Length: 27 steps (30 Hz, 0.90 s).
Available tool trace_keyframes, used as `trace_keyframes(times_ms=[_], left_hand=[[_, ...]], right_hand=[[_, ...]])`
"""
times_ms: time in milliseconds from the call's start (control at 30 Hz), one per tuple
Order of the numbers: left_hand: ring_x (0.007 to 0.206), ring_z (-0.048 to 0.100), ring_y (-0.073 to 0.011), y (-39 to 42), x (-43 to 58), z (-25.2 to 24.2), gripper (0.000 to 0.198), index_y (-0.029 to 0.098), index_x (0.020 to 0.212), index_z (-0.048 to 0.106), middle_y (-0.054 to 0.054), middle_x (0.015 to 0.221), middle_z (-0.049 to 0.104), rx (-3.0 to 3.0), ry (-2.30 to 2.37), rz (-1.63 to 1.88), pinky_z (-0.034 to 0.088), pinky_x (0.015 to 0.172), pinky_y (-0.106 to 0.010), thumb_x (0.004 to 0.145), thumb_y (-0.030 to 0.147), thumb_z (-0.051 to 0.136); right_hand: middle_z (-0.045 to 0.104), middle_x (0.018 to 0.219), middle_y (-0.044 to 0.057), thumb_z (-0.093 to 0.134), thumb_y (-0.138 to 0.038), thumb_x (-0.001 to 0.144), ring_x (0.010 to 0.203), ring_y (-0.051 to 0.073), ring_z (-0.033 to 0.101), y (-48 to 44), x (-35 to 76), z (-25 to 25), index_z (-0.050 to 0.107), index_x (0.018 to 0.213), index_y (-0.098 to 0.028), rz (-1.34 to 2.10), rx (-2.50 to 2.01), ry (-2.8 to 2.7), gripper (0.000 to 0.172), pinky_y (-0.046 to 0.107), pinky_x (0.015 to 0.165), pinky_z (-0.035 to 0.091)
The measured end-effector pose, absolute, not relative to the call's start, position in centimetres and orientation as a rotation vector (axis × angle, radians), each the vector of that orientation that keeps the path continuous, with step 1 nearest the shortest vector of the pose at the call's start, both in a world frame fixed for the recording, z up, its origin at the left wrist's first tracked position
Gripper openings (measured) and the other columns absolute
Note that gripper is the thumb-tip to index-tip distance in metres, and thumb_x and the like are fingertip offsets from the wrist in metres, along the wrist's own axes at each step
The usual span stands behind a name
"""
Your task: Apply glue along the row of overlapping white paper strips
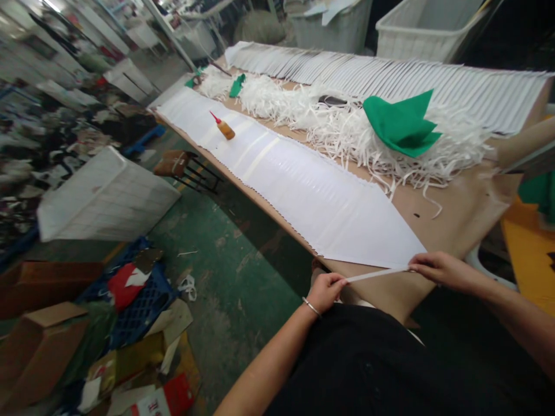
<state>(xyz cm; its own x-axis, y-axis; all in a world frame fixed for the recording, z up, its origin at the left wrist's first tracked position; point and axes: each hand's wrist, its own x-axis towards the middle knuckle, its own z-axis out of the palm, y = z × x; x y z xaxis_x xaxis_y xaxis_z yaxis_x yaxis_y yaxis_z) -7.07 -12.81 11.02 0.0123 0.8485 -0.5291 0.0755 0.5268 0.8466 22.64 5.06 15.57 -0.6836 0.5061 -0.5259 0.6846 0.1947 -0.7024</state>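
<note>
A narrow white strip (377, 274) is stretched between my two hands, just off the near end of a long row of overlapping white sheets (303, 196). My left hand (325, 290), with a bracelet at the wrist, pinches the strip's left end. At its other end my right hand (433, 268) is closed on the strip, close to the corner of the sheets. On the row farther along lies a small bottle (225, 129) of amber liquid with a red nozzle. Behind the row is a long heap of loose white strips (299, 110).
Green cloth (403, 124) and a dark object (333, 100) lie on the strip heap. Another row of white sheets (390, 78) runs along the table's far side. A stool (173, 164), a tilted white bin (104, 199), a blue crate (139, 300) and cardboard boxes (47, 341) stand on the left floor.
</note>
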Motion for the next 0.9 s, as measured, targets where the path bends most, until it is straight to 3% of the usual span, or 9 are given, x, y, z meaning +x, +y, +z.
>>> trace_keyframes(times_ms=[200,300,367,433,500,567,633,767,900], left_hand=[[0.039,0.043,-0.0067,-13.6,-6.8,8.7,0.037,0.014,0.066,0.057,0.006,0.043,0.049,0.656,1.587,0.911,0.032,0.044,-0.019,0.076,0.049,0.066],[0.039,0.046,-0.0067,-13.8,-6.1,7.6,0.034,0.014,0.067,0.056,0.004,0.047,0.053,0.556,1.561,0.967,0.036,0.044,-0.019,0.078,0.046,0.064],[0.041,0.050,-0.0070,-13.6,-5.3,6.8,0.031,0.014,0.073,0.058,0.001,0.053,0.060,0.516,1.504,0.960,0.039,0.045,-0.019,0.082,0.043,0.060],[0.040,0.051,-0.0066,-13.2,-4.3,6.1,0.026,0.014,0.077,0.058,0.000,0.057,0.063,0.500,1.458,0.932,0.038,0.043,-0.018,0.084,0.039,0.057],[0.037,0.049,-0.0061,-12.5,-3.4,5.6,0.021,0.015,0.078,0.055,0.001,0.055,0.062,0.495,1.422,0.923,0.035,0.039,-0.016,0.085,0.034,0.055],[0.036,0.048,-0.0060,-11.6,-2.9,5.2,0.017,0.015,0.079,0.053,0.002,0.054,0.062,0.486,1.400,0.966,0.034,0.039,-0.016,0.085,0.031,0.055],[0.037,0.049,-0.0059,-10.8,-2.8,4.8,0.017,0.015,0.080,0.053,0.002,0.054,0.062,0.473,1.404,1.030,0.036,0.040,-0.016,0.085,0.031,0.056],[0.039,0.051,-0.0061,-9.8,-3.4,4.0,0.020,0.014,0.080,0.054,0.001,0.056,0.063,0.436,1.440,1.117,0.040,0.044,-0.017,0.086,0.033,0.056],[0.042,0.052,-0.0063,-9.3,-4.1,2.5,0.017,0.014,0.081,0.054,0.001,0.058,0.063,0.360,1.486,1.217,0.041,0.046,-0.017,0.086,0.030,0.056]], right_hand=[[0.061,0.065,0.004,0.045,-0.063,0.087,0.054,0.013,0.052,8.0,23.6,12.6,0.066,0.084,-0.016,-1.395,1.218,2.242,0.052,0.025,0.054,0.040],[0.064,0.068,0.007,0.045,-0.052,0.088,0.057,0.017,0.058,9.2,24.7,11.2,0.068,0.083,-0.016,-1.164,1.276,2.361,0.043,0.029,0.057,0.046],[0.068,0.082,0.014,0.050,-0.041,0.085,0.069,0.024,0.063,9.4,24.2,10.5,0.070,0.084,-0.015,-0.996,1.317,2.465,0.033,0.036,0.067,0.050],[0.066,0.110,0.017,0.054,-0.032,0.082,0.094,0.030,0.063,8.7,22.3,9.8,0.071,0.095,-0.016,-0.933,1.288,2.564,0.028,0.044,0.086,0.049],[0.059,0.129,0.010,0.052,-0.030,0.084,0.118,0.028,0.054,7.1,19.1,9.2,0.070,0.111,-0.022,-0.998,1.114,2.665,0.033,0.043,0.102,0.041],[0.060,0.128,0.005,0.048,-0.033,0.090,0.126,0.023,0.049,5.2,15.7,8.6,0.067,0.116,-0.026,-1.172,0.850,2.707,0.034,0.039,0.108,0.037],[0.065,0.119,0.005,0.049,-0.039,0.091,0.119,0.023,0.054,3.7,12.9,7.9,0.069,0.111,-0.024,-1.294,0.749,2.655,0.032,0.037,0.102,0.041],[0.069,0.083,0.006,0.045,-0.045,0.093,0.076,0.019,0.063,3.7,10.3,6.5,0.068,0.087,-0.017,-1.306,0.817,2.528,0.037,0.028,0.069,0.048],[0.068,0.077,0.004,0.049,-0.044,0.089,0.071,0.017,0.061,5.6,8.5,5.4,0.068,0.083,-0.017,-1.227,0.846,2.503,0.034,0.025,0.063,0.043]])
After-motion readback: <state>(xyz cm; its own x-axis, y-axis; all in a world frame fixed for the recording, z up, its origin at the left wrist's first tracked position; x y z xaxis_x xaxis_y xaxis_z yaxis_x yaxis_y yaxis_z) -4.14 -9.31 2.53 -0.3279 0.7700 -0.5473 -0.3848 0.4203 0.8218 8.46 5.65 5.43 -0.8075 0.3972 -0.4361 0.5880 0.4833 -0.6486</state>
